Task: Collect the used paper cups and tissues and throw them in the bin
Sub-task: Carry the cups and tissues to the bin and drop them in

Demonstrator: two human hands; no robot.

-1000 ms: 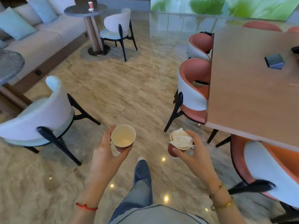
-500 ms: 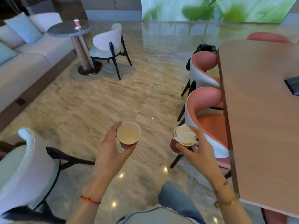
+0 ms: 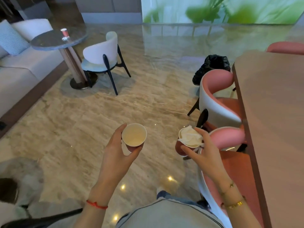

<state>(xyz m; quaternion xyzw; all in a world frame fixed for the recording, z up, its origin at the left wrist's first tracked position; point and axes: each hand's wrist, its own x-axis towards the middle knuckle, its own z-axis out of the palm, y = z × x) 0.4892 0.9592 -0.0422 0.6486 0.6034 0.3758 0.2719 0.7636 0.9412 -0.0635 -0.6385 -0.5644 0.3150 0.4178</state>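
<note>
My left hand (image 3: 117,152) grips an empty paper cup (image 3: 134,134), red outside and cream inside, held upright in front of me. My right hand (image 3: 204,153) grips a second red paper cup (image 3: 180,148) with a crumpled white tissue (image 3: 190,137) stuffed in its mouth. A bin lined with a black bag (image 3: 212,66) stands on the floor ahead to the right, partly hidden behind a pink chair (image 3: 217,99). Another red paper cup (image 3: 64,32) stands on the round grey table (image 3: 49,41) at the far left, with a small white scrap beside it.
A long wooden table (image 3: 273,112) runs along the right with pink chairs tucked against it. A white chair (image 3: 103,58) sits by the round table, and a beige sofa (image 3: 19,71) with cushions lines the left. Marble floor lies open between them.
The view has advanced across the floor and turned right. The black-bagged bin and round table appear closer. Both hands hold their cups as before.
</note>
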